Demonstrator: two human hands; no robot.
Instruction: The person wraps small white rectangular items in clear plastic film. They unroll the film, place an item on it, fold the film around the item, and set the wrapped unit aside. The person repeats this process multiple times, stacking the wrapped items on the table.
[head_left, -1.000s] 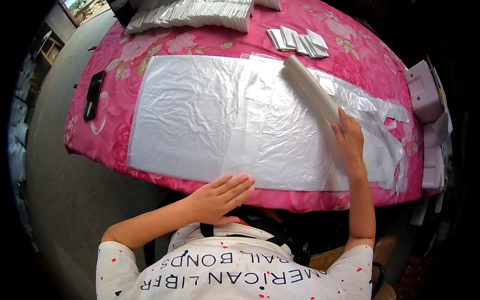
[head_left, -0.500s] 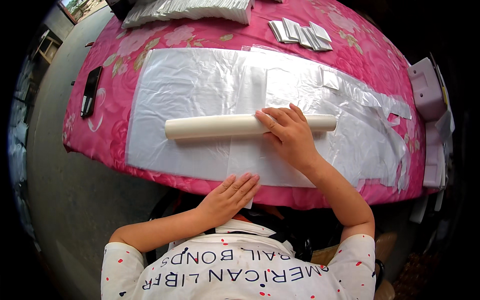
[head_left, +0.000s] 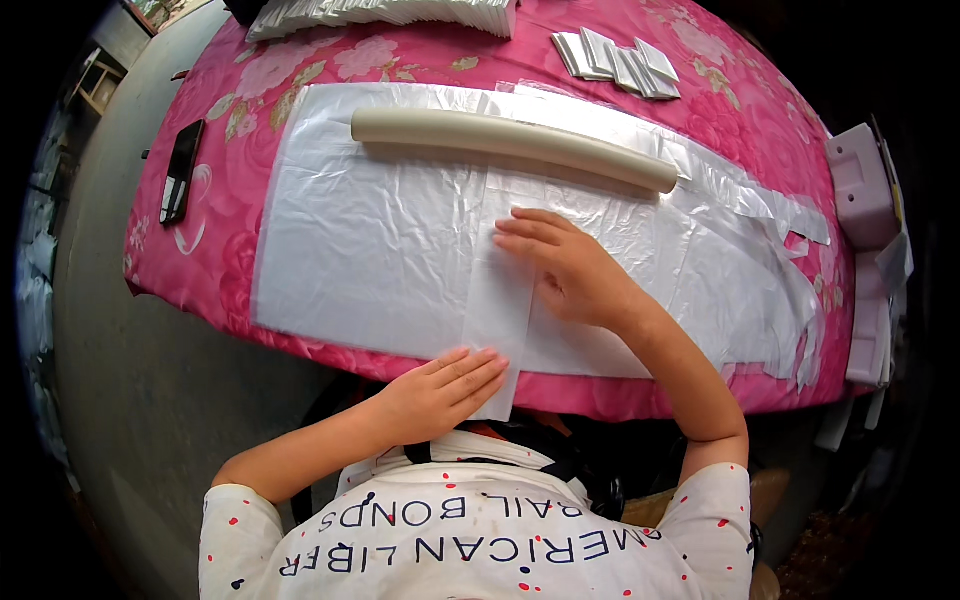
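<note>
My left hand (head_left: 448, 390) lies flat, fingers stretched and side by side, on a narrow folded strip of thin plastic (head_left: 498, 325) at the table's near edge. The strip crosses a stack of whitish, see-through plastic bags (head_left: 370, 240) and overhangs the edge a little. Over the strip and the bags, my right hand (head_left: 565, 265) is open, its fingers slightly apart and nothing in them. Beyond it a long cream-coloured tube (head_left: 515, 142) lies slantwise across the far part of the bags, and neither hand touches it.
A pink flowered cloth (head_left: 235, 275) covers the table. Folded white packets (head_left: 618, 65) lie at the far right, and a long row of similar ones (head_left: 380, 15) at the far left. A black phone (head_left: 181, 172) rests near the left edge. Pale pink foam boxes (head_left: 862, 190) stand at the right.
The tube has rolled away toward the far side, out from under my right hand, which has come nearer to me. My left hand has shifted slightly left. More of the strip shows at the near edge.
</note>
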